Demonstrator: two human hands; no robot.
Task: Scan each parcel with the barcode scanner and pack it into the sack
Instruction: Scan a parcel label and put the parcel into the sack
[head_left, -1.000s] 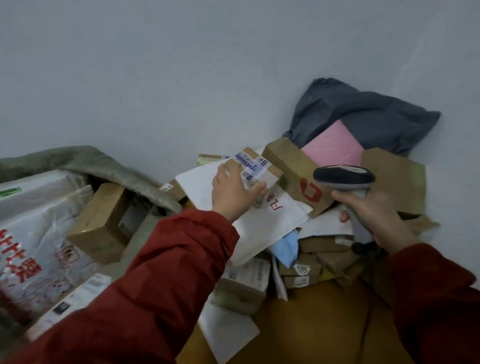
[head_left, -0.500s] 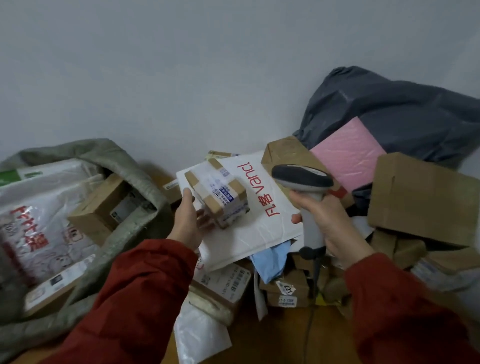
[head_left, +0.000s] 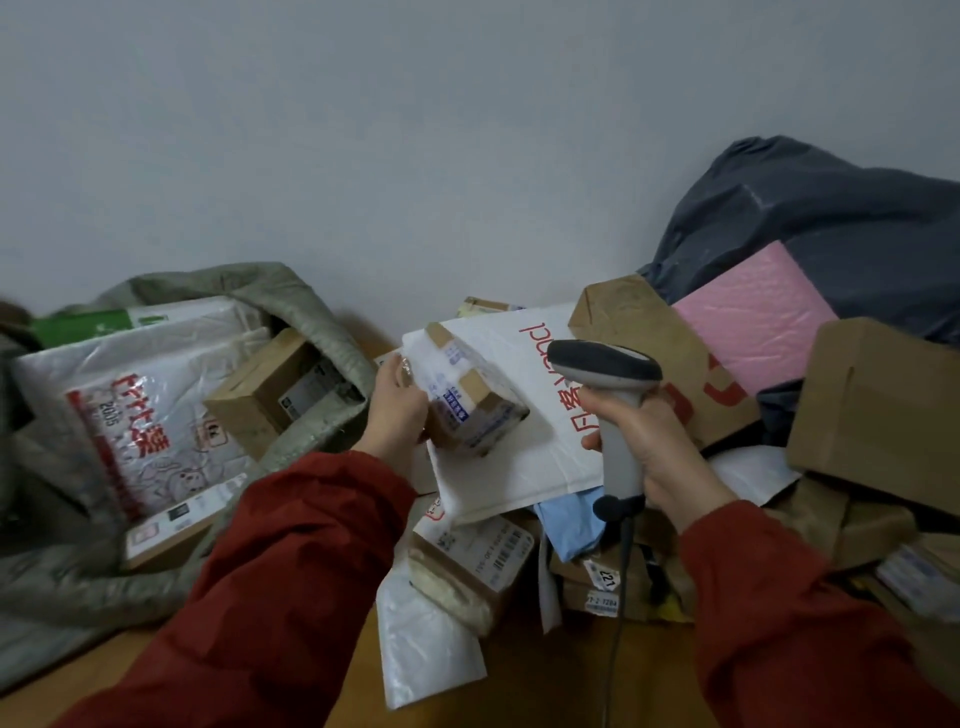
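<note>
Mid-pile, above white mailer (head_left: 519, 467): left hand (head_left: 397, 410) is gripping small taped parcel (head_left: 470, 402) by its left end, label up; right hand (head_left: 662, 449) is curling round barcode scanner (head_left: 605, 369) handle, head just right of parcel. Step, prob.: scanning in progress. Next calls for lining beam w/ barcode, then carrying parcel left into open sack (head_left: 296, 306), already part full.

We hold both arms out in front of us, in red sleeves (head_left: 291, 571). Our left hand (head_left: 396, 410) is lifted at the centre and grips the left end of a small box (head_left: 475, 410). Our right hand (head_left: 657, 449), just beside it, is wrapped round the handle of the scanner (head_left: 605, 371), holding it upright with its head towards the box.
</note>
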